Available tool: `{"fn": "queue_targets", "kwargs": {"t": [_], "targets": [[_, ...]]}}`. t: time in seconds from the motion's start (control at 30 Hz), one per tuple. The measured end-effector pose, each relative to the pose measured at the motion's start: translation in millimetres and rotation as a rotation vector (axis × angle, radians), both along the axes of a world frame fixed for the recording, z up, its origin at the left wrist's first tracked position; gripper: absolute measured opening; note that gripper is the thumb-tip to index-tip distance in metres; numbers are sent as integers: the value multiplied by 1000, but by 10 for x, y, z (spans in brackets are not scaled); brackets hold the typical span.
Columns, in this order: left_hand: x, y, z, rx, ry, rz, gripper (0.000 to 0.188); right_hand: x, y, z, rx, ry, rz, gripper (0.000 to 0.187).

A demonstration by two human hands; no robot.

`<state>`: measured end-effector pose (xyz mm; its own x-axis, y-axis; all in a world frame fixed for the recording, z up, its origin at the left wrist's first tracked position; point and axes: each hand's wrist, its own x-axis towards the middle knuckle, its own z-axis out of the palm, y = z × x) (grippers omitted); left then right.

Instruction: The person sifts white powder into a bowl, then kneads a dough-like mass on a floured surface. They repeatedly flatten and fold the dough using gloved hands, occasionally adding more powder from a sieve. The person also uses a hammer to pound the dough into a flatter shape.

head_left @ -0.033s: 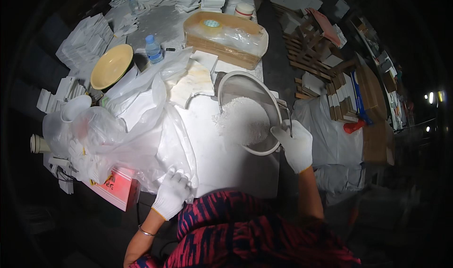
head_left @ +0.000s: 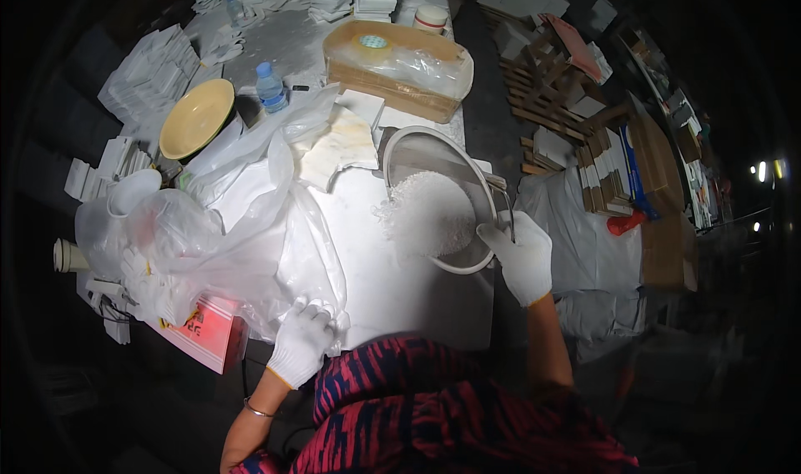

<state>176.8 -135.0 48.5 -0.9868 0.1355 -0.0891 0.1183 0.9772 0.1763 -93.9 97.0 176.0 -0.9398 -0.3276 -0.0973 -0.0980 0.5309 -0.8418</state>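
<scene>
My right hand (head_left: 521,257), in a white knitted glove, grips the right edge of a round sieve (head_left: 471,268) with a pale rim and a wire handle. The sieve is tilted over the white tabletop. White powder with coarse lumps (head_left: 430,211) shows within its ring; I cannot tell how much lies on the mesh and how much beneath. At the near edge of the table, my left hand (head_left: 303,340), gloved too, has its fingers curled on the corner of a large clear plastic bag (head_left: 313,232). A broken, pale slab (head_left: 338,150) lies between bag and sieve.
Beyond the sieve stands an open cardboard box (head_left: 400,103) with plastic wrap and tape. A yellow basin (head_left: 198,119), a water bottle (head_left: 271,88) and stacked white tiles (head_left: 150,69) are on the left. A red-and-white box (head_left: 209,332) sits near my left arm. Wooden pallets (head_left: 542,111) stand to the right.
</scene>
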Motion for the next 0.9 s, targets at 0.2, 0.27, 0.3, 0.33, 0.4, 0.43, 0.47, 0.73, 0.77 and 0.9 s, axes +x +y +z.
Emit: {"fn": "queue_targets", "kwargs": {"t": [0.2, 0.27, 0.3, 0.33, 0.4, 0.43, 0.47, 0.73, 0.77, 0.9], "targets": [[96, -242, 358, 718, 483, 570, 6, 61, -81, 125, 162, 137, 111, 34], [85, -346, 519, 964, 627, 754, 8, 87, -93, 177, 230, 172, 128, 35], [63, -435, 637, 1014, 720, 778, 11, 91, -81, 170, 224, 198, 134, 35], [122, -542, 650, 1054, 786, 853, 12, 99, -65, 142, 216, 222, 142, 35], [304, -809, 575, 1074, 903, 975, 22, 115, -50, 113, 219, 249, 156, 35], [283, -888, 637, 1073, 957, 1016, 28, 119, -50, 101, 232, 254, 160, 35], [238, -916, 747, 1022, 1013, 1002, 34, 121, -48, 92, 246, 259, 163, 36], [559, -1225, 368, 1266, 1209, 1328, 40, 136, -60, 211, 332, 271, 282, 35], [579, -1244, 316, 1266, 1203, 1323, 41, 140, -76, 254, 368, 238, 291, 34], [515, -1214, 266, 1271, 1276, 1292, 46, 155, -54, 190, 430, 357, 325, 38]]}}
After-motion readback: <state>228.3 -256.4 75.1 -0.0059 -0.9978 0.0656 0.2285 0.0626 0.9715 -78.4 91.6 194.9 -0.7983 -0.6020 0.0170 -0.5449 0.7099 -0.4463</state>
